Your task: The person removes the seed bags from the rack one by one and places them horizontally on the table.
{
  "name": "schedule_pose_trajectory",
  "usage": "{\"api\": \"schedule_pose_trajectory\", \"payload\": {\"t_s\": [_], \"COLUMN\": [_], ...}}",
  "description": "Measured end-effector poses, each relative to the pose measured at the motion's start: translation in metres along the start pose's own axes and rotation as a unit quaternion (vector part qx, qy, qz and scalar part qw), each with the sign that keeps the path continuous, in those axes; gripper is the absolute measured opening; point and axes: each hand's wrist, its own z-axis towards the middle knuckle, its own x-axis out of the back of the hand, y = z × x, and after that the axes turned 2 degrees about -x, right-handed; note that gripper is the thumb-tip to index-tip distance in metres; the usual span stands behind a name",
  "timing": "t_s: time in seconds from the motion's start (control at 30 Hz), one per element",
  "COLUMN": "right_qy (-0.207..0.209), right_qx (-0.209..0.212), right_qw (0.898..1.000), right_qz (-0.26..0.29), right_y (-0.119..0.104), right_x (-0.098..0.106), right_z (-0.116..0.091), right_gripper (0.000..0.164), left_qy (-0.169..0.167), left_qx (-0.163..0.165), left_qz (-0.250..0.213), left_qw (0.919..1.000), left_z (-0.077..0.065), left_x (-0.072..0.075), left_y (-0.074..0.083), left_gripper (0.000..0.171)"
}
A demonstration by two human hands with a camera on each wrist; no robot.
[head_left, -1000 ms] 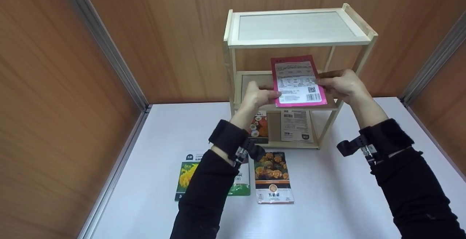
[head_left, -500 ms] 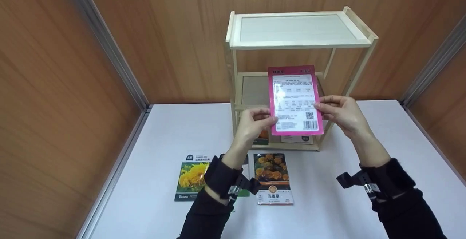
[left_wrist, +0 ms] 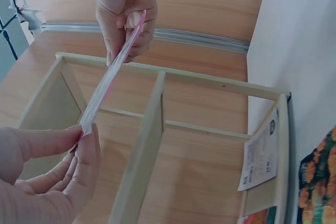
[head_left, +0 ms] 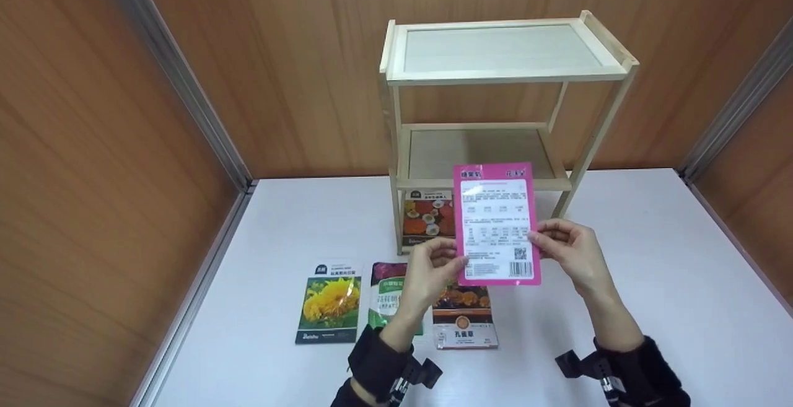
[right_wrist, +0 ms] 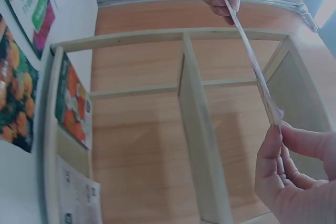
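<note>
Between both hands a pink seed packet (head_left: pixel 497 224) is held upright, its white printed back with a barcode facing the head camera. My left hand (head_left: pixel 427 274) pinches its lower left edge between thumb and fingers. On the opposite edge, my right hand (head_left: pixel 573 252) pinches it the same way. In the left wrist view the packet (left_wrist: pixel 107 85) appears edge-on, thin and slightly bent. Behind it stands a pale wooden shelf rack (head_left: pixel 480 187). The packet covers part of the rack's lower level and the top of a marigold packet (head_left: pixel 464 326) on the table.
A yellow-flower packet (head_left: pixel 328 305) and a green packet (head_left: pixel 385 295) lie on the white table (head_left: pixel 248 308), left of the marigold one. On the rack's bottom shelf are a red-and-white-flower packet (head_left: pixel 427 216) and a white printed packet (left_wrist: pixel 260 153). Wooden panels (head_left: pixel 310 72) enclose the space.
Both hands have brought the pink packet down and toward the body, from the middle shelf's height to in front of the rack. It now stands more upright to the camera.
</note>
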Motion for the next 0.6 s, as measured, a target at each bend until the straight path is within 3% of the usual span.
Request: {"api": "schedule_pose_trajectory", "payload": {"t_s": [0.27, 0.33, 0.37, 0.47, 0.57, 0.6], "right_qy": [0.023, 0.022, 0.008, -0.019, -0.018, 0.000], "right_qx": [-0.067, -0.067, -0.045, -0.012, -0.001, -0.020], "right_qw": [0.997, 0.997, 0.997, 0.993, 0.992, 0.994], "right_qz": [0.036, 0.043, 0.069, 0.118, 0.127, 0.103], "right_y": [0.031, 0.040, 0.067, 0.119, 0.191, 0.191], "right_x": [-0.011, -0.012, -0.008, 0.000, 0.005, 0.003], "right_z": [-0.020, -0.024, -0.018, -0.010, 0.005, 0.002], "right_gripper": [0.027, 0.027, 0.025, 0.022, 0.024, 0.027], "left_qy": [0.018, 0.021, 0.023, 0.029, 0.034, 0.037], "left_qx": [0.012, 0.017, 0.023, 0.033, 0.047, 0.051], "left_qz": [-0.006, -0.012, -0.013, -0.023, -0.034, -0.037], "left_qw": [0.9997, 0.9995, 0.9994, 0.9988, 0.9977, 0.9973], "left_z": [-0.026, -0.031, -0.033, -0.037, -0.041, -0.042], "left_x": [-0.007, -0.009, -0.010, -0.013, -0.015, -0.016], "left_y": [-0.025, -0.032, -0.035, -0.050, -0.061, -0.065], "left_gripper": [0.021, 0.020, 0.020, 0.020, 0.019, 0.020]}}
